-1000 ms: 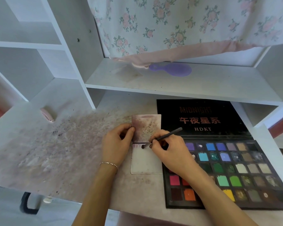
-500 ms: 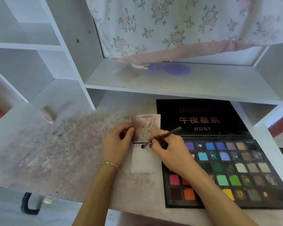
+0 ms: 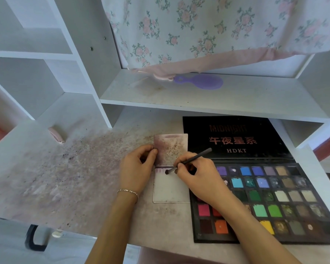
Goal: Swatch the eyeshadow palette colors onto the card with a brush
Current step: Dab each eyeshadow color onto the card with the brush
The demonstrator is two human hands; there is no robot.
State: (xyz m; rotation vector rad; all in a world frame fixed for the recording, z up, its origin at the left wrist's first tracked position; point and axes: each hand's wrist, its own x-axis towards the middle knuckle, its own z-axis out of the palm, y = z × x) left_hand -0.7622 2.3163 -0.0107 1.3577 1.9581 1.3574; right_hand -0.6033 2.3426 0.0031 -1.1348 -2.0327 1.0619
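Change: none seen; brush (image 3: pixel 189 160) tip stays on card (image 3: pixel 171 189).
Right hand (image 3: pixel 198 175): grasping brush.
Left hand (image 3: pixel 136 169): pinching card's left edge.

head view, looking down, desk (image 3: pixel 69 180) close

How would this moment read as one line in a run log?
phase: swatching | right hand: holds brush, tip on card | left hand: steadies card edge | palette: open beside card

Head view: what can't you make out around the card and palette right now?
- Palette left pans: covered by the right hand and forearm.
- Card top right corner: under that hand; the left hand covers its left edge.
- Brush tip colour: too small to tell.
- Palette right edge: cut by frame.
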